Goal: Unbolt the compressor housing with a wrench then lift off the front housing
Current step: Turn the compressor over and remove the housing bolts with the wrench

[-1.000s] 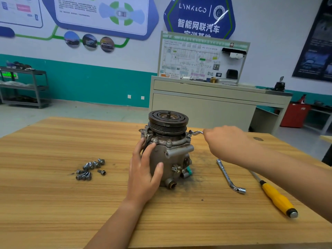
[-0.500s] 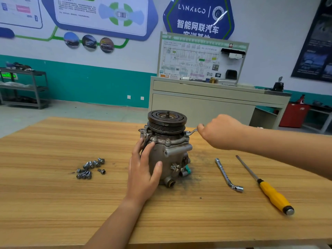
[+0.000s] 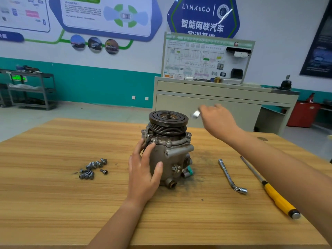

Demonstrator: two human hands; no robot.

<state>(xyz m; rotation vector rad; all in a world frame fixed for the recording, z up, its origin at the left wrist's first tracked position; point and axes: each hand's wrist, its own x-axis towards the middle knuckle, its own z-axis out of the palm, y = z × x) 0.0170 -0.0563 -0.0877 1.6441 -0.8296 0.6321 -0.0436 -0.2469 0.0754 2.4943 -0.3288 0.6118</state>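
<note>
Compressor (image 3: 168, 153): upright at counter (image 3: 53, 194) centre, pulley (image 3: 168, 120) uppermost; left hand (image 3: 143, 175) pressed against its near-left side, fingers extended. Right hand (image 3: 218, 121): raised right of the pulley, gripping a small blurred wrench (image 3: 195, 114). Loose bolts (image 3: 93, 168) left; L-shaped socket wrench (image 3: 230, 177), screwdriver (image 3: 276, 196) right.

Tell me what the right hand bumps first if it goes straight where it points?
Probably the pulley; the right hand points its wrench left at it, though depth is unclear.
</note>
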